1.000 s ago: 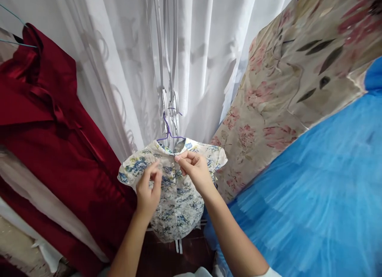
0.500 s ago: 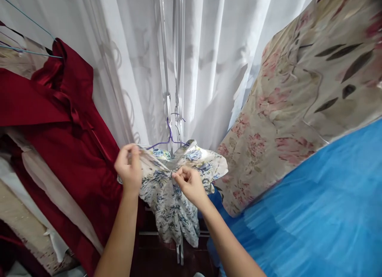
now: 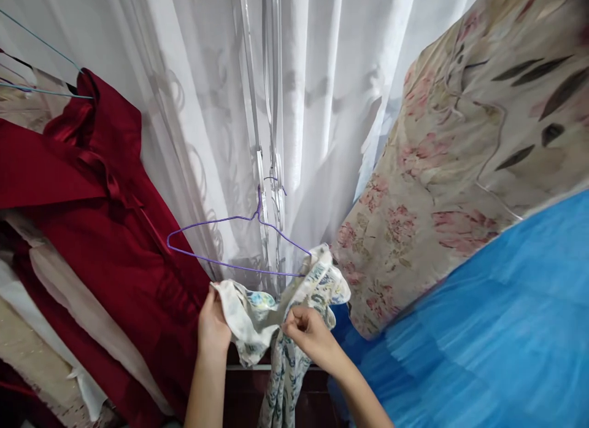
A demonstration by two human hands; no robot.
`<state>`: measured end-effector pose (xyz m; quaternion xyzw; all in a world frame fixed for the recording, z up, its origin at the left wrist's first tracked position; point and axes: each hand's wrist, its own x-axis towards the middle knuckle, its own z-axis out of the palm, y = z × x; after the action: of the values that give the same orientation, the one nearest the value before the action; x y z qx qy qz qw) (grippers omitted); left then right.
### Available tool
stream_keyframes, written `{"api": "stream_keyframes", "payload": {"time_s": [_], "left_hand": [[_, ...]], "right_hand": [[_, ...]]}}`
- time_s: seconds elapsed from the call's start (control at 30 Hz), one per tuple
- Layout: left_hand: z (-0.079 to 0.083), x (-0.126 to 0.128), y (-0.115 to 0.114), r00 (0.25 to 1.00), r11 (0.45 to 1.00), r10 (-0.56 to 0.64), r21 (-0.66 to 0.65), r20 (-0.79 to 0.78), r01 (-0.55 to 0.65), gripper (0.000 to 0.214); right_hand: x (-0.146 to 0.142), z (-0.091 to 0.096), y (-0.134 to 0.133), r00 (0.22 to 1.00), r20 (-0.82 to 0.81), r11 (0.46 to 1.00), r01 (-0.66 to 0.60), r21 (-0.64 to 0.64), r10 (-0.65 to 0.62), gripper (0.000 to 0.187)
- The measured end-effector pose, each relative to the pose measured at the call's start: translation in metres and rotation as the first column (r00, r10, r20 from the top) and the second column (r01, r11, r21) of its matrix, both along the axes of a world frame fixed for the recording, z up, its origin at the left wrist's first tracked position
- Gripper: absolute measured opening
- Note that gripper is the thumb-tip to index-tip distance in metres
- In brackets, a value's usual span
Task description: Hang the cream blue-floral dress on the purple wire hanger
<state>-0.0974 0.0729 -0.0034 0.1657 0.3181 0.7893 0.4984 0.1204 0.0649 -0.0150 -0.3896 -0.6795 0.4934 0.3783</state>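
A purple wire hanger [image 3: 234, 268] hangs by its hook from a white metal bar. Its left arm is bare. One shoulder of a white dress with blue floral print [image 3: 317, 287] is still on the hanger's right end. My left hand [image 3: 215, 326] is closed on the dress's left shoulder edge, which is off the hanger and folded over below it. My right hand [image 3: 310, 336] pinches the fabric at the front of the neckline. The lower part of the dress hangs down in folds beneath my right hand.
Dark red garments [image 3: 115, 244] hang at the left with pale ones beside them. On the right hang a beige floral garment [image 3: 414, 213] and a bright blue one [image 3: 497, 330]. White curtains [image 3: 202, 108] fall behind the white metal bars [image 3: 271, 96].
The left shoulder of the dress has come off the hanger, baring the hanger's left arm. Both my hands have moved lower with the fabric, and the hanger now tilts.
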Motion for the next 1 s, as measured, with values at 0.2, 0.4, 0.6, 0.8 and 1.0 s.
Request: {"api": "stream_keyframes", "payload": {"time_s": [0.2, 0.4, 0.6, 0.8, 1.0], "left_hand": [[-0.003, 0.08, -0.065, 0.714, 0.97, -0.171, 0.009, -0.679, 0.241, 0.019], [-0.016, 0.084, -0.059, 0.355, 0.804, -0.407, -0.145, -0.842, 0.576, 0.045], [-0.062, 0.07, -0.062, -0.066, 0.338, -0.807, -0.551, -0.587, 0.763, 0.063], [-0.089, 0.052, -0.056, -0.169, 0.535, -0.671, -0.629, -0.722, 0.564, 0.044], [-0.048, 0.053, -0.054, -0.027, 0.795, -0.467, -0.433, -0.884, 0.424, 0.036]], "right_hand": [[0.015, -0.007, -0.035, 0.986, 0.039, 0.986, -0.162, 0.05, 0.16, 0.056], [0.012, -0.017, -0.066, 0.989, -0.14, 0.967, -0.075, -0.241, 0.042, 0.012], [0.061, -0.023, -0.07, 0.988, -0.118, 0.916, -0.139, -0.377, 0.101, 0.017], [0.127, -0.015, -0.045, 0.969, 0.119, 0.952, 0.236, -0.195, -0.216, 0.024], [0.148, 0.021, 0.04, 0.956, -0.141, 0.967, 0.252, -0.048, -0.256, 0.015]]}}
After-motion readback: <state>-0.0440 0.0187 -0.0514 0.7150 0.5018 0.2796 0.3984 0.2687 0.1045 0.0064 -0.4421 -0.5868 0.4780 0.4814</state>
